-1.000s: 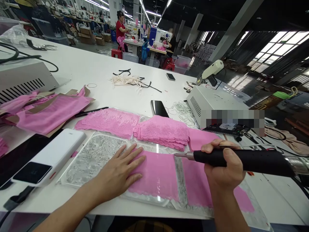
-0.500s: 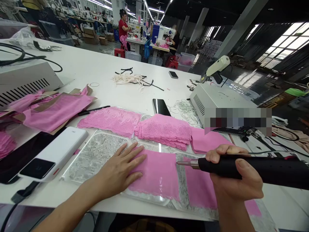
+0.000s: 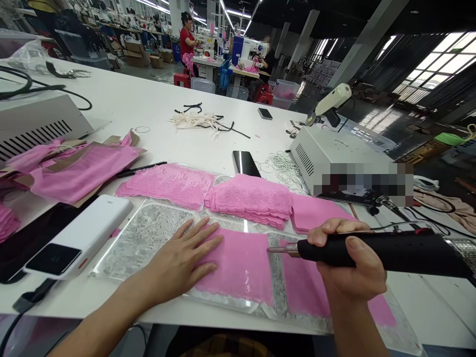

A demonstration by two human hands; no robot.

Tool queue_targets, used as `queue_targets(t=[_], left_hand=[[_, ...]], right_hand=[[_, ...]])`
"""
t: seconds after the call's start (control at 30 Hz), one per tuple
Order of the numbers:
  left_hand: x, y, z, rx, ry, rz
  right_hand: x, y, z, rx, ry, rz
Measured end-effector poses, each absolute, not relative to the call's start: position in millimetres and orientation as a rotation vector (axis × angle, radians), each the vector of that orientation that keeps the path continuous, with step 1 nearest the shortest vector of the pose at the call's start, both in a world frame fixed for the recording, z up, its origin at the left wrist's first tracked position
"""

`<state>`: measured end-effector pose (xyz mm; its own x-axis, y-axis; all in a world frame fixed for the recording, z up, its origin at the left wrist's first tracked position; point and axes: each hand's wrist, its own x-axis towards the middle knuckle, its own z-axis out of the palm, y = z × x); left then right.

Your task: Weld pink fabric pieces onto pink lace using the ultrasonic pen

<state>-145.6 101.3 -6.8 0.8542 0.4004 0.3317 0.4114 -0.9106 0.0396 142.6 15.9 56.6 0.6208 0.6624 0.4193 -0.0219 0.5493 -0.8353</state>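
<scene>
My left hand (image 3: 178, 258) lies flat with fingers spread on the left part of a pink fabric piece (image 3: 241, 267), which rests on a grey marbled board (image 3: 277, 277). My right hand (image 3: 349, 267) is wrapped around a thick black handheld tool (image 3: 401, 254) with a pointed metal tip. The tip is at the right edge of the fabric piece, near its upper corner; whether it touches cannot be made out. Under the tool lies another pink piece (image 3: 305, 287). Behind, a pink lace piece (image 3: 167, 184) and a stack of pink lace pieces (image 3: 249, 198) lie side by side.
A white power bank (image 3: 78, 238) with a cable is at the left, near pink pieces on brown paper (image 3: 82, 168). A dark phone (image 3: 245, 163) lies behind the stack. At the right stands a pale equipment box (image 3: 334, 148). People work at sewing machines (image 3: 247, 52) farther back.
My right hand has shifted slightly left with the tool, its tip now right at the fabric's edge. My left hand stays flat on the fabric. The view has shifted a little.
</scene>
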Motion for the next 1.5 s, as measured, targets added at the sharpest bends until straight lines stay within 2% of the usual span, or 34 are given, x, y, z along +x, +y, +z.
queue_targets(t=[0.37,1.17,1.33,1.5], left_hand=[[-144,100,-4,-3.083,-0.733,-0.473],[-148,103,6,-3.117,-0.690,-0.441],[-143,91,33,-3.034,-0.665,-0.626],[-100,46,42,-3.010,-0.504,-0.798]], right_hand=[[143,-6,66,-0.903,-0.828,0.559],[148,-9,68,-0.907,-0.822,0.550],[177,-12,85,-0.959,-0.770,0.449],[197,-7,80,-0.969,-0.767,0.420]])
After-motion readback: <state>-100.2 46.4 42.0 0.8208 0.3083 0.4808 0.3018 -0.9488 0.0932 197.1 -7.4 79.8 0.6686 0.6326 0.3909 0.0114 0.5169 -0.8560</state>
